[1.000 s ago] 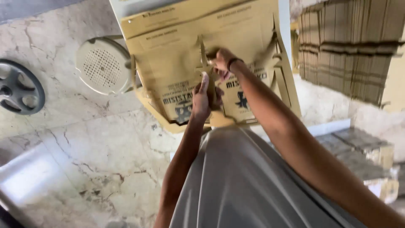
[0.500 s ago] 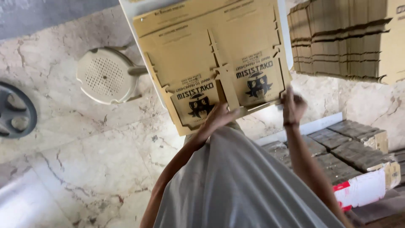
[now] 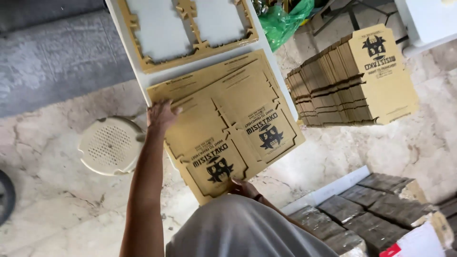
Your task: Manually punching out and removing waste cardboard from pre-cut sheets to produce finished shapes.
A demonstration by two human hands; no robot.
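A stack of flat brown die-cut cardboard sheets (image 3: 238, 119) with black printed logos lies on a white table (image 3: 134, 71), hanging over its near edge. My left hand (image 3: 161, 115) grips the stack's left edge, arm stretched forward. My right hand (image 3: 243, 188) holds the near edge by the printed panel, partly hidden behind my grey shirt (image 3: 247, 228). Beyond the stack lies a brown cardboard offcut frame (image 3: 190, 51) with two empty cut-out windows.
A tall pile of the same cardboard blanks (image 3: 352, 81) stands on the marble floor at right. A cream plastic stool (image 3: 112, 145) sits left of the table. Wrapped bundles (image 3: 376, 214) lie at bottom right; a green bag (image 3: 285, 19) lies behind.
My left hand has moved from the sheet's near edge up to its left edge. My right hand has come to the near edge. The view has tilted up and shows more of the table.
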